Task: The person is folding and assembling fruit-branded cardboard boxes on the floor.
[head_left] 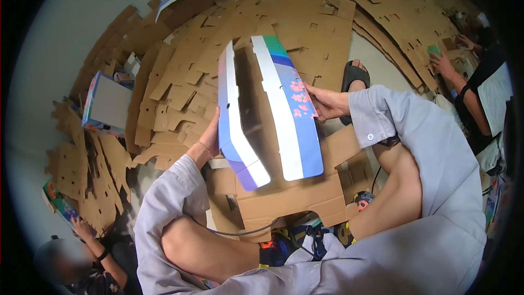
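Note:
A partly folded cardboard carton is held up in front of me, above brown cardboard. Its two long flaps are white along the inner edges and printed blue, purple and green outside, with pink blossoms on the right one. A dark brown gap runs between the flaps. My left hand grips the carton's left side, fingers mostly hidden behind it. On the right side, my right hand holds the edge just beside the blossoms, its fingertips partly out of sight.
Flat brown cardboard sheets with cut slots cover much of the floor ahead. A blue-edged box stands at the left. Another person's hand holds a green piece at the right; a person at lower left grips a coloured carton.

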Motion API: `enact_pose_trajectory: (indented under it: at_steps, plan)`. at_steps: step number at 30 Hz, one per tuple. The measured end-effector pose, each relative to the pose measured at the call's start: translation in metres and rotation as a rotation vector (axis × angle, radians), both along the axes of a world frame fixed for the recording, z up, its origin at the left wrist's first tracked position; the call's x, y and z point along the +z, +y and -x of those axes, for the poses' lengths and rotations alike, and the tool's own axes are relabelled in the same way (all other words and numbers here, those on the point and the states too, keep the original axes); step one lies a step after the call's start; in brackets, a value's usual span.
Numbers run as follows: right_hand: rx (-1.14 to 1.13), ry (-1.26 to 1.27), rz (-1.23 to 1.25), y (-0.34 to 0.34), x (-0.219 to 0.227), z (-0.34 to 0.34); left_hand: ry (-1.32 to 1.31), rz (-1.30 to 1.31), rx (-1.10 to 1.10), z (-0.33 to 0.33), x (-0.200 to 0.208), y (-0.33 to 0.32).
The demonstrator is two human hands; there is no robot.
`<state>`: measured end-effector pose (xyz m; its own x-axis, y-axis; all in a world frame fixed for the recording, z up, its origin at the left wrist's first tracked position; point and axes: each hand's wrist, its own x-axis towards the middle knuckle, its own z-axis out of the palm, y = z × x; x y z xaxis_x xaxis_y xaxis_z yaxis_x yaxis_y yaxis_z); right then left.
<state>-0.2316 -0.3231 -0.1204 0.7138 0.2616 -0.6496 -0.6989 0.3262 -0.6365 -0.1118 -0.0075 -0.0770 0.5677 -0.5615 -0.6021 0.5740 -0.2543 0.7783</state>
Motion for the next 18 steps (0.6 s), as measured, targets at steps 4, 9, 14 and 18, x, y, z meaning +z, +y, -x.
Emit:
enact_pose_trajectory:
  at_steps: [4,9,14,18]
  plan:
    - [0.069,-0.067,-0.173,-0.001,0.003,0.005,0.039,-0.024,-0.027,0.001,-0.003,-0.001]
    - [-0.027,-0.087,-0.285,0.014,0.013,0.011,0.025,0.037,-0.086,0.009,-0.009,0.000]
    - [-0.050,-0.057,0.013,0.025,-0.004,0.014,0.173,0.062,-0.005,0.011,-0.017,0.010]
    - [-0.205,-0.094,0.354,0.027,-0.018,0.003,0.257,0.176,0.060,0.007,-0.029,0.019]
